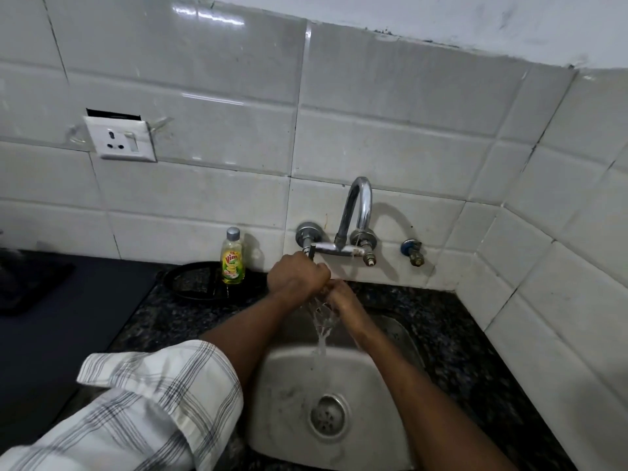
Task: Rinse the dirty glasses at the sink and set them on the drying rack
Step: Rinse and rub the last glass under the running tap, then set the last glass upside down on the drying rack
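Note:
Both of my hands meet under the chrome wall tap point(353, 212), over the back of the steel sink point(295, 385). My left hand point(297, 275) is curled into a fist just below the tap's left lever. My right hand point(343, 297) touches it from the right, fingers closed. Between them is a clear glass point(323, 312), mostly hidden by fingers and splashing water and hard to make out. Water point(320, 341) runs down from the hands into the basin toward the drain point(328, 416).
A yellow dish-soap bottle point(232, 258) stands left of the tap on the dark granite counter point(452, 338), in front of a black round dish point(197, 278). A dark mat point(68, 328) covers the counter at left. A wall socket point(120, 139) sits on the tiles. No drying rack is in view.

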